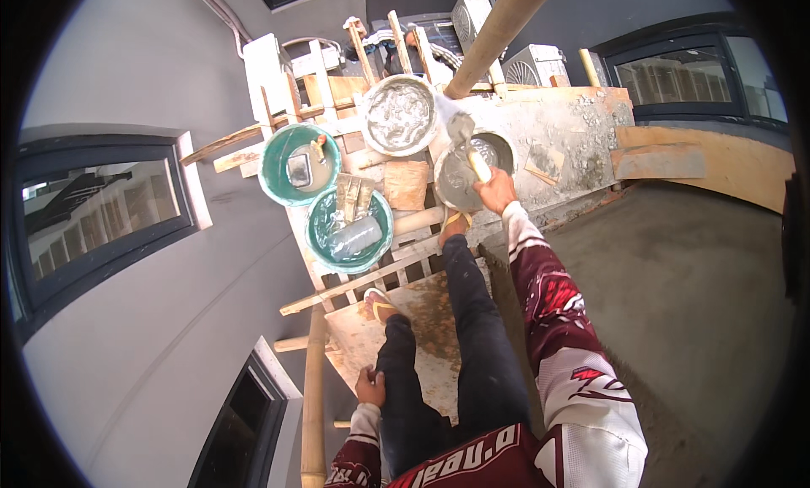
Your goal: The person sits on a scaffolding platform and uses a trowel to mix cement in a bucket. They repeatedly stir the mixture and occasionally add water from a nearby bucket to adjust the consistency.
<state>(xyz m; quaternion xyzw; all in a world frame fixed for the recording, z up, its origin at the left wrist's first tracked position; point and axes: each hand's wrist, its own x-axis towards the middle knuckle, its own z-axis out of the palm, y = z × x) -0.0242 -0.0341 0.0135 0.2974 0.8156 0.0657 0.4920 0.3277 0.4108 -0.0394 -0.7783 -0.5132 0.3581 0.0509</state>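
My right hand (496, 191) is closed round the pale yellow handle of a trowel (461, 129). The trowel's blade, coated in wet grey mortar, is raised over the far rim of a round bucket (507, 142) with mortar inside. Left of it stands a second bucket (365, 115), filled with glossy wet grey mix. My left hand (369, 385) hangs beside my left knee, fingers loosely bent, with nothing visible in it.
Two green tubs (265, 172) (387, 235) at the left hold water and tools. My sandalled feet stand on planks (354, 328) between bamboo poles (313, 404). A mortar-spattered board (582, 134) extends right. Beyond the scaffold is another person (392, 53), partly hidden, near outdoor air-conditioning units (540, 66).
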